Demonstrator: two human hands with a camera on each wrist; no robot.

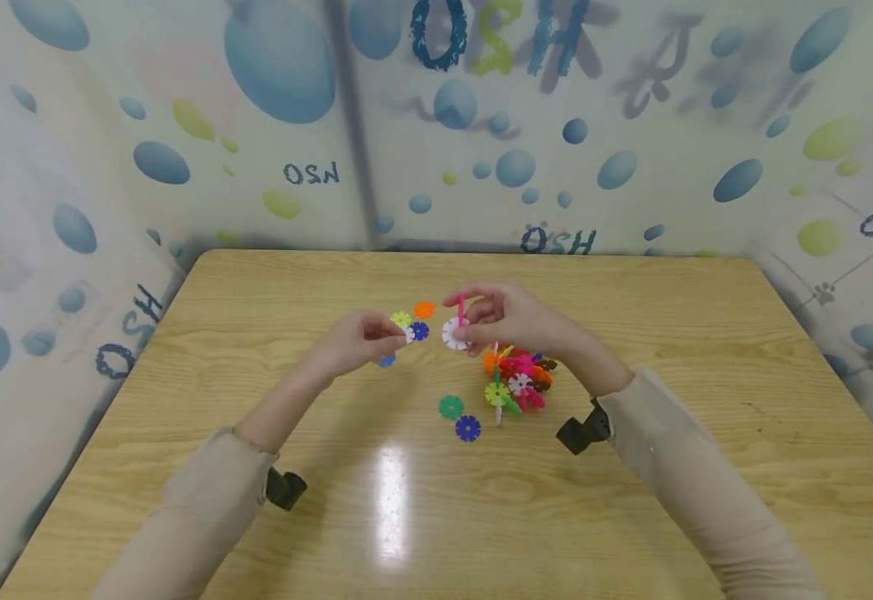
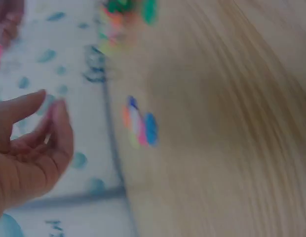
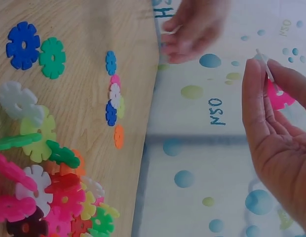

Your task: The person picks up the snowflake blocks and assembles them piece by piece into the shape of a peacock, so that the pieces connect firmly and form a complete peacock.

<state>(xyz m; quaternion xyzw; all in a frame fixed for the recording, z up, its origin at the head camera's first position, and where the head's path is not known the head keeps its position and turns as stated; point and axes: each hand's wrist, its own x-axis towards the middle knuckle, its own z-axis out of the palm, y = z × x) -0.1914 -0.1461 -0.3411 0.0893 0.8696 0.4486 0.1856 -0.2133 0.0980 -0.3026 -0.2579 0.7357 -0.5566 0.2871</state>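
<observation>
Gap at your left hand (image 1: 353, 343): thumb and fingers loosely curved, a bit apart, nothing visible between them, though the left wrist view is blurred. Near it on the surface (image 1: 293, 283), a loose group of snowflake discs: light blue disc (image 1: 387, 361), pink disc (image 3: 115, 80), yellow-green disc (image 1: 401, 319), white disc (image 3: 115, 95), dark blue disc (image 1: 420, 331), orange disc (image 1: 424, 309). Some look overlapped, so pick by a free rim or you may drag two.

Nearer you, mid-surface: green disc (image 1: 451, 407) and royal blue disc (image 1: 469, 428), flat, side by side.

Above them, your right hand (image 1: 511, 321) pinches the raised white disc (image 1: 452, 333) between thumb and fingers; crosswise to it stands the upright pink disc (image 1: 462, 308). They look slotted together, but your fingers hide the joint, so can't confirm. Pinch light, close to the joint, outer notches exposed. If you fit another disc, go notch to notch, square on, push straight; an angled push could bend petals or pop the pink one loose. Left is free to brace.

Rightmost, on the nearer side of that hand, the multicoloured disc cluster (image 1: 519, 379) sits on the surface, apparently interlocked. Steer wide; a knock could roll it.
</observation>
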